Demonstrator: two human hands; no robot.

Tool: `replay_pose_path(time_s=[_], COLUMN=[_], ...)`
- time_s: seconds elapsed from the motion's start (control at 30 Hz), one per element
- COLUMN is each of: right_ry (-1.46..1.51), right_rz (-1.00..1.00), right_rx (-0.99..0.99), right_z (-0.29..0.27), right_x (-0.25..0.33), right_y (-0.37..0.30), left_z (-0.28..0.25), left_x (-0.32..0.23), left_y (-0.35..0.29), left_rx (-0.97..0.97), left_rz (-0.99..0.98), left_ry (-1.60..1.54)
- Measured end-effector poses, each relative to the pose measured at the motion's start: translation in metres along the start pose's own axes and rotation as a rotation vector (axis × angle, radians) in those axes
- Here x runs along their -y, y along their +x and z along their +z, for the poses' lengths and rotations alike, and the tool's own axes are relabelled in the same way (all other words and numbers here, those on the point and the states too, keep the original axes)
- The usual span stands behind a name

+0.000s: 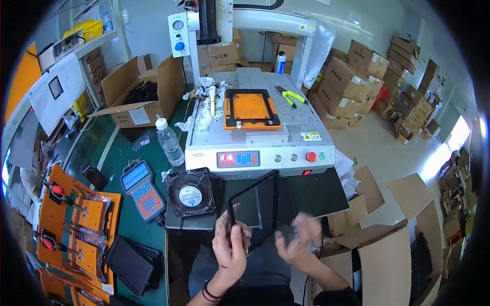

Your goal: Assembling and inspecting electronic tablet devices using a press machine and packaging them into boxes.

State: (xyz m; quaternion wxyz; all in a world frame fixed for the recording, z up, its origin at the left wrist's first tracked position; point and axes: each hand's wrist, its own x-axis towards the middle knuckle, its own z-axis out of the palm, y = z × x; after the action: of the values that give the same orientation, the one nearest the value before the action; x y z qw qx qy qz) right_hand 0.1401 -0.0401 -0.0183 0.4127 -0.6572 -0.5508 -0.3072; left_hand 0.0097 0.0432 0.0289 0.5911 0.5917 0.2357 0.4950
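Note:
My left hand is closed on the lower left corner of a thin black rectangular frame, thumb on the near side. The frame is tilted up above my lap, and I see through its middle. My right hand is a little to the right of it, fingers spread and somewhat blurred, apart from the frame. Beyond the hands is a benchtop machine with a control panel. On its bed an orange fixture carries another black frame.
A black cooling fan, a handheld keypad unit and a plastic bottle stand to the left. Green-handled pliers lie on the machine bed. Orange clamp jigs and black panels are at lower left. An open carton stands at lower right.

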Motion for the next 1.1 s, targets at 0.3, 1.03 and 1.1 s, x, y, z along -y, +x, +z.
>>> replay_pose_path(time_s=[0.3, 1.03, 1.1], right_ry=[0.225, -0.088, -0.099], right_rz=[-0.145, 0.109, 0.067], right_rx=[0.203, 0.039, 0.05], right_z=[0.0, -0.064, -0.057], right_x=[-0.004, -0.049, -0.037], right_y=[-0.018, -0.042, -0.024], left_z=[0.024, 0.117, 0.12], left_x=[-0.02, 0.031, 0.03], left_y=[0.007, 0.32, 0.317], left_rx=[0.205, 0.196, 0.146], left_rz=[-0.066, -0.311, -0.294], left_ry=[-0.12, 1.374, 1.371])
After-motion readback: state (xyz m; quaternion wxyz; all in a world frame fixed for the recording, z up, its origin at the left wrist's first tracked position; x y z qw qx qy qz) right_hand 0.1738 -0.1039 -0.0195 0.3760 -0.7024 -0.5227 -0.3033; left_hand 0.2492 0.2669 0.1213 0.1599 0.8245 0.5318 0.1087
